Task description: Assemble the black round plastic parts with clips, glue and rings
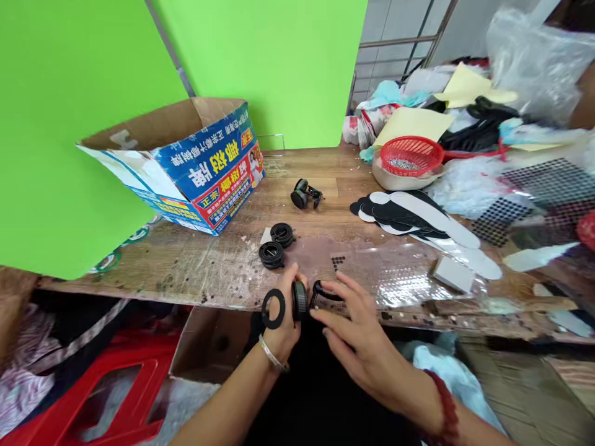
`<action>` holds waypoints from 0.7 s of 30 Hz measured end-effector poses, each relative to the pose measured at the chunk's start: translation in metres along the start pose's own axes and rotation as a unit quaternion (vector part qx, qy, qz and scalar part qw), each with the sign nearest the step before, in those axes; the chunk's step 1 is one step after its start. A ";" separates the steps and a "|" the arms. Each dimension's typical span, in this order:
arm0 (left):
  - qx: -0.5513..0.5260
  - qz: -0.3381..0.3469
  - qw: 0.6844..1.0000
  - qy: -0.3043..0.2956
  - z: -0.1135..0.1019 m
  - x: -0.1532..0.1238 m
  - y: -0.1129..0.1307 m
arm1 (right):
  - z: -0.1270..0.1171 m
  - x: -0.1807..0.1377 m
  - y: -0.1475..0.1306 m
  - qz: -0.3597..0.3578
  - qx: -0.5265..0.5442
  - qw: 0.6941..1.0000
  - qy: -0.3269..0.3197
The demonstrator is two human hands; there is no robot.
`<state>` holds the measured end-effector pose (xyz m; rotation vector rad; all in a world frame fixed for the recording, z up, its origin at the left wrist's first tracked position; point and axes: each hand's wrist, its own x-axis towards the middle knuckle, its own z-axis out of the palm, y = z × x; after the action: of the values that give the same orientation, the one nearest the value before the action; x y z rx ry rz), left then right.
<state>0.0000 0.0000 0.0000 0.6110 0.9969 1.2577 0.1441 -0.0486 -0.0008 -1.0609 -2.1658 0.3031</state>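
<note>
My left hand (284,319) is closed round a small black round part (300,300) at the near edge of the wooden table (195,266), and a flat black ring (273,308) hangs by its fingers. My right hand (353,322) pinches a black clip-like piece (325,290) right beside that round part. Two stacks of black round parts (276,246) lie on the table just beyond my hands. Farther back sits an assembled black piece (305,194).
An open cardboard box (195,167) printed in blue and red stands at the back left. A red basket (411,155), a fan of black and white insoles (418,217) and heaps of bags and paper fill the right. A red stool (93,396) sits below left.
</note>
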 end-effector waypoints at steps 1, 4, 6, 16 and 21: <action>-0.002 0.005 1.000 0.008 0.002 -0.002 0.001 | 0.001 0.003 0.006 0.006 -0.021 1.000 0.019; -0.003 0.004 1.000 0.021 0.005 -0.006 0.002 | 0.004 0.010 0.019 0.014 -0.075 0.996 0.050; -0.002 -0.007 1.000 0.023 0.005 -0.004 0.000 | 0.007 0.013 0.022 0.011 -0.104 0.993 0.047; -0.031 -0.046 0.998 -0.040 0.000 0.007 -0.005 | 0.007 0.005 0.036 0.021 0.009 0.998 0.059; 0.004 -0.042 0.995 -0.085 -0.003 0.012 0.001 | 0.000 0.008 0.045 0.064 0.078 0.989 0.109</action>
<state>-0.0032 0.0112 -0.0042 0.6637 0.8770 1.1091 0.1683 -0.0137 -0.0187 -1.0926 -1.8537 0.3903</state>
